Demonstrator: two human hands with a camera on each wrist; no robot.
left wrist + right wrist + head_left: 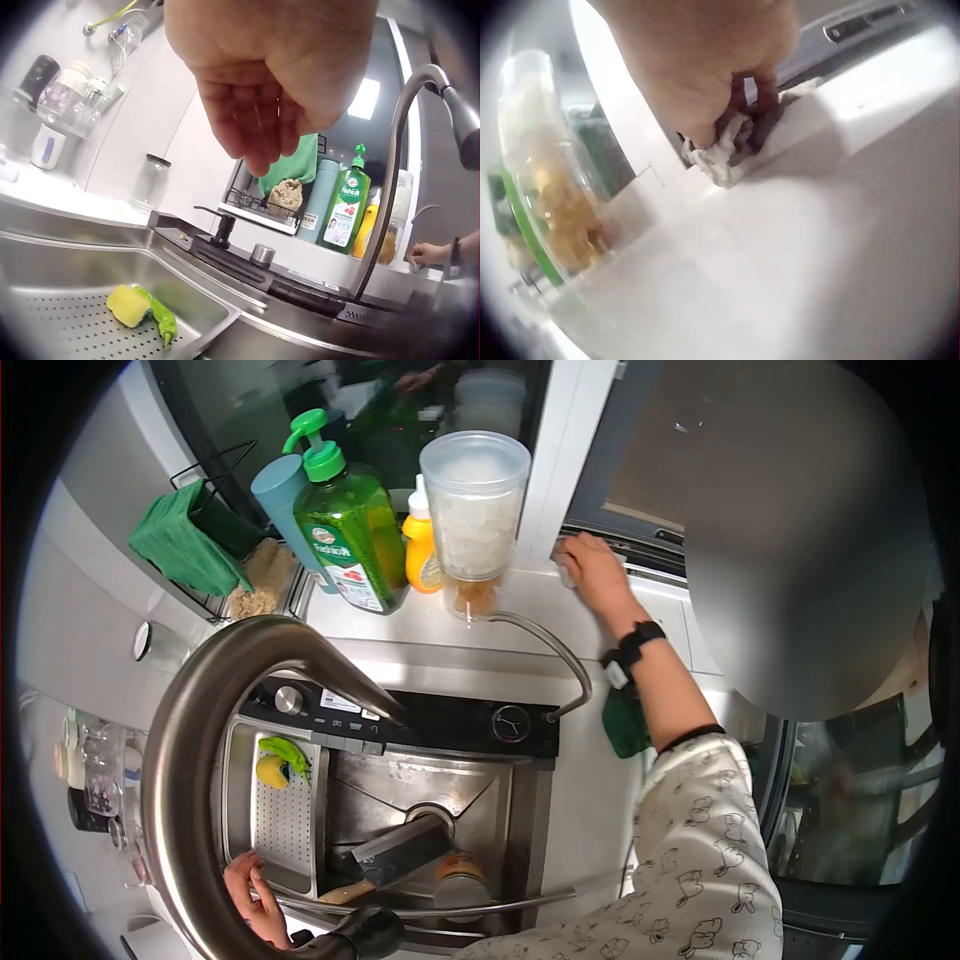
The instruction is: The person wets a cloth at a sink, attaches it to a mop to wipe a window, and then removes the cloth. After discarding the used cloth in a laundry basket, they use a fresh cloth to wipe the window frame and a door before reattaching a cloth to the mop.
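At the foot of the window frame, my right hand [598,572] pinches a crumpled whitish tissue [721,159] against the corner of the white sill [705,247]. Part of the tissue is hidden under the fingers. My left hand [256,900] hangs by the near edge of the sink's perforated tray [284,830], behind the big curved tap [180,760]. Its fingers are loosely bent and hold nothing, as the left wrist view shows of the hand [262,82]. In the tray lie a yellow sponge [128,305] and a green pepper [162,318], side by side.
A cleaver [405,850] and a tin can [461,880] lie in the sink basin. Along the sill stand a green soap bottle [350,540], a yellow bottle [422,550] and stacked clear containers [474,510], left of my right hand. A thin curved spout [565,650] rises near my right forearm.
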